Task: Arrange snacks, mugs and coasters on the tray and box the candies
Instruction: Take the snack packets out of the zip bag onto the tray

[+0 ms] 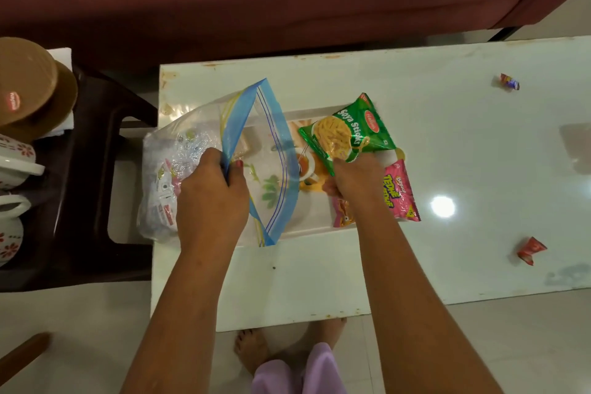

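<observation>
We find the left hand pinching the zip bag rim and the right hand gripping the green snack packet over the tray; it looks light, crinkly, slippery, best held by its corner seam.

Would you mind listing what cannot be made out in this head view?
- Tray print: head view, covered by the zip bag, both hands and packets.
- Small packets inside the zip bag: blurred by crinkled plastic, labels unreadable.
- Pink snack packet: partly hidden under the right hand.
- Mugs: cut off by the left edge.
- Two candies: too small to read.
</observation>
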Available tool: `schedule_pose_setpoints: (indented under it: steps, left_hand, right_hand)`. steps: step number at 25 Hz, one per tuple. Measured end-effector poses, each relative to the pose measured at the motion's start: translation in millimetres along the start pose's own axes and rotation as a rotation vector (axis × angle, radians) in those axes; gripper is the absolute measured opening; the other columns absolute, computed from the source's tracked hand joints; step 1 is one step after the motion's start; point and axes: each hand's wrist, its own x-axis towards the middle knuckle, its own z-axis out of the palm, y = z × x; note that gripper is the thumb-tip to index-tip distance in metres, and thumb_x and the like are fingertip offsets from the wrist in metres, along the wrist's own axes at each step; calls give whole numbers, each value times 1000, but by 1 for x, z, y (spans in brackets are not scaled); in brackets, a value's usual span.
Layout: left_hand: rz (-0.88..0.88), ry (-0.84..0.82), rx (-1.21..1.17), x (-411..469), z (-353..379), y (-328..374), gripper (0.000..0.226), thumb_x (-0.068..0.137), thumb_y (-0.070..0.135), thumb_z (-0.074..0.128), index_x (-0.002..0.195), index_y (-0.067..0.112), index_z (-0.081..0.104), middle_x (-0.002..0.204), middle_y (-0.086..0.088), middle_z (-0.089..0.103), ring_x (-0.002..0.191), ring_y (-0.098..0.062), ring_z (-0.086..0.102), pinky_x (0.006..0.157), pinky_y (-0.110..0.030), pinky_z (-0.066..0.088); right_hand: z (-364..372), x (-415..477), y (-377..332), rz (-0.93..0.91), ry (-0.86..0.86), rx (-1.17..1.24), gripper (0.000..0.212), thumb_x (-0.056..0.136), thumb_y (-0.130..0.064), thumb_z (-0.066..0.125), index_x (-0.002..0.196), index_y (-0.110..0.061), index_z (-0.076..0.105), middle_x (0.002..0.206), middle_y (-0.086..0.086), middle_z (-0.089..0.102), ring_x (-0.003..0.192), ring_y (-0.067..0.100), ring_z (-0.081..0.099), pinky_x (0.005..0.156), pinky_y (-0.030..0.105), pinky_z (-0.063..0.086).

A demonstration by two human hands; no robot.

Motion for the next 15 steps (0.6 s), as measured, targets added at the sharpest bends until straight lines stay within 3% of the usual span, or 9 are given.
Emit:
schedule_pose_setpoints:
  steps: [2, 3, 4, 5, 6, 7, 9, 15]
  left_hand:
    - [7, -6, -1, 0, 3, 1, 19, 94, 29, 47, 83, 14, 45, 66, 9, 44, 59, -6, 42, 51, -24, 28]
    - [8, -8, -2, 0, 4, 1, 18, 94, 28, 47, 83, 14, 45, 66, 9, 45, 59, -7, 43, 52, -25, 29]
    - [9, -11, -2, 0, 5, 0, 18, 94, 28, 47, 83, 14, 45, 66, 8, 45, 60, -7, 43, 53, -27, 29]
    - [10, -17, -1, 0, 7, 0, 18, 94, 28, 47, 83, 14, 45, 66, 8, 46, 60, -7, 44, 53, -28, 30]
    - [12, -23, -1, 0, 8, 0, 18, 94, 28, 47, 83, 14, 45, 66, 7, 46, 60, -7, 44, 52, -27, 30]
    - [16, -29, 0, 0, 9, -1, 18, 94, 28, 47, 83, 13, 45, 66, 6, 47, 60, -7, 45, 51, -26, 30]
    - [26, -40, 6, -2, 12, -3, 19, 94, 28, 46, 83, 13, 45, 66, 4, 48, 60, -7, 46, 50, -23, 30]
    - [34, -56, 0, -3, 11, -1, 19, 94, 26, 47, 82, 12, 45, 66, 0, 50, 60, -9, 47, 50, -22, 29]
  right_hand:
    - [-7, 7, -2, -359, 299, -416, 18, 88, -15, 50, 97, -5, 62, 87, 15, 68, 67, 24, 62, 55, 26, 43]
    - [-5, 12, -5, -528, 344, -581, 22, 89, -14, 49, 107, -8, 60, 100, 15, 68, 83, 29, 64, 63, 31, 46]
    - [0, 18, -4, -654, 282, -744, 30, 90, -15, 48, 119, -11, 55, 120, 16, 62, 105, 33, 59, 78, 38, 48]
    - [6, 24, -1, -722, 151, -904, 41, 93, -18, 47, 133, -14, 44, 141, 15, 45, 128, 34, 43, 98, 45, 41]
    - [11, 30, 6, -742, 27, -1054, 50, 96, -25, 43, 143, -16, 28, 155, 11, 23, 142, 31, 21, 111, 49, 25]
    - [13, 37, 15, -732, -54, -1170, 57, 98, -31, 37, 148, -18, 13, 159, 7, 5, 146, 28, 3, 115, 51, 10]
    - [13, 50, 34, -702, -84, -1297, 61, 100, -38, 27, 148, -20, -5, 159, 4, -11, 145, 26, -12, 116, 52, -1]
    - [21, 68, 26, -545, -39, -1341, 66, 97, -50, 17, 146, -20, -16, 156, 4, -21, 144, 27, -18, 114, 54, -7]
